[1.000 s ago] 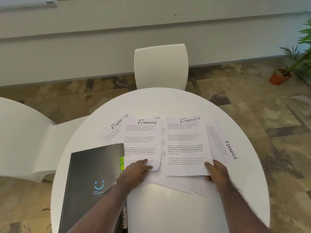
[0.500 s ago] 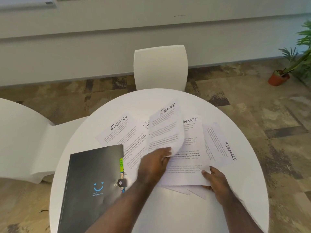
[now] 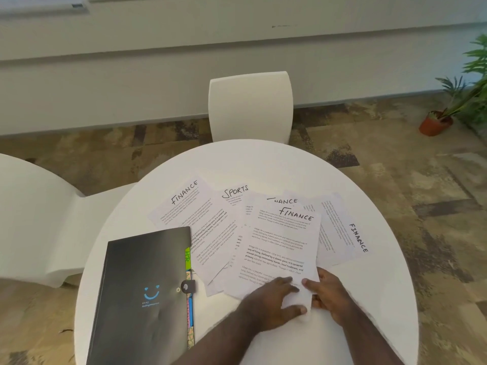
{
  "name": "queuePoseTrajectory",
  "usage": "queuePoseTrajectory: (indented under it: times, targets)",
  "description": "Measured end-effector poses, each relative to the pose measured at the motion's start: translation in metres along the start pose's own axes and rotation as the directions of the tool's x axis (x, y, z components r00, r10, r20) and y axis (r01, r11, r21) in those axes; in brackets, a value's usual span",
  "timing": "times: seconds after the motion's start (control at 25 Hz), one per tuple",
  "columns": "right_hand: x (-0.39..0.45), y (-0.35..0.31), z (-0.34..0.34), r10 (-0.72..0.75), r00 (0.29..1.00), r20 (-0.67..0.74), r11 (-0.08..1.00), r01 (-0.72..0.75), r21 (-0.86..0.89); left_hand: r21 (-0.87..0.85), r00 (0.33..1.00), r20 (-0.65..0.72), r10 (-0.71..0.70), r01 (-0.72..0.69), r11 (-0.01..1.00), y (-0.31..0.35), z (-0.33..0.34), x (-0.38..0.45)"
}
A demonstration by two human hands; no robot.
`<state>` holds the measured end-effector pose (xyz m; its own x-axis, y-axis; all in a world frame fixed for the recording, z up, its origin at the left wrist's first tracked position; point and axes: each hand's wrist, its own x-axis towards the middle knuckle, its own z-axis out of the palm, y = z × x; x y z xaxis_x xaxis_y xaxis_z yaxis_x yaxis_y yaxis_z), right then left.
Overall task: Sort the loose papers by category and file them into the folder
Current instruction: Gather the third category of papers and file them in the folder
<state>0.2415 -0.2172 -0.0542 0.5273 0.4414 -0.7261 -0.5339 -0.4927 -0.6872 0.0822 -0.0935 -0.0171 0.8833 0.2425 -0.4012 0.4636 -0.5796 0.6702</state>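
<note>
From the head view, the left hand [image 3: 274, 299] lies flat on the near edge of the top white printed sheet headed FINANCE [image 3: 284, 248], its thumb tucked under the corner; the right hand [image 3: 329, 293] meets it at the same corner, its grip seemingly pinching that sheet and perhaps those beneath, though the fingers underneath are hidden; a second FINANCE sheet [image 3: 283, 201] peeks out behind it, a sheet headed SPORTS [image 3: 234, 193] lies partly buried to the left, a tilted FINANCE sheet [image 3: 184, 206] sits further left and another turned sideways [image 3: 350, 238] to the right; the black closed folder with a blue smile mark [image 3: 147, 291] rests at the left, its coloured index tabs [image 3: 188, 259] showing along its edge.

The likely slip is gathering the SPORTS sheet in with the finance pile, since the pages overlap; a loose pinch could also let lower sheets slide off the smooth top.

The round white bench [image 3: 263, 164] is glossy; white moulded chairs [image 3: 250, 106] stand around it, on patchy brown carpet [image 3: 395, 167], beside a potted green plant [image 3: 448, 114].
</note>
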Motion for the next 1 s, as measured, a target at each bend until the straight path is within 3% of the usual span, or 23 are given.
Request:
queuePoseTrajectory:
  times: [0.04,0.12,0.2,0.28,0.36,0.48,0.72,0.88,1.0]
  targets:
    - [0.002,0.0,-0.002,-0.032,0.998,-0.057,0.999,0.03,-0.028,-0.08,0.991,-0.135,0.017,-0.029,0.996,-0.003,-0.007,-0.001]
    - [0.003,-0.001,-0.012,-0.097,0.983,-0.157,0.994,0.088,-0.062,-0.095,0.878,-0.478,-0.037,-0.009,0.995,-0.019,-0.027,0.0]
    - [0.001,-0.001,-0.028,-0.136,0.967,-0.216,0.991,0.131,-0.04,-0.032,0.778,-0.602,-0.181,0.203,0.979,-0.045,-0.054,0.002]
    - [-0.004,-0.002,-0.044,-0.16,0.956,-0.247,0.987,0.16,-0.018,0.152,0.787,-0.502,-0.359,0.488,0.859,-0.076,-0.071,0.003]
    - [-0.008,-0.003,-0.052,-0.148,0.951,-0.27,0.986,0.162,0.028,0.315,0.8,-0.367,-0.475,0.587,0.746,-0.097,-0.078,0.003]
    - [-0.013,-0.001,-0.056,-0.088,0.953,-0.292,0.987,0.122,0.101,0.365,0.834,-0.263,-0.485,0.551,0.75,-0.11,-0.076,0.001]
    - [-0.017,0.006,-0.05,-0.014,0.967,-0.256,0.99,0.05,0.133,0.429,0.876,-0.25,-0.412,0.482,0.764,-0.103,-0.081,0.0]
    - [-0.016,0.006,-0.047,-0.005,0.965,-0.263,0.988,0.045,0.146,0.387,0.867,-0.369,-0.336,0.472,0.792,-0.087,-0.095,-0.003]
    - [-0.014,0.009,-0.048,-0.003,0.962,-0.273,0.99,0.042,0.136,0.3,0.807,-0.499,-0.316,0.503,0.81,-0.078,-0.111,-0.004]
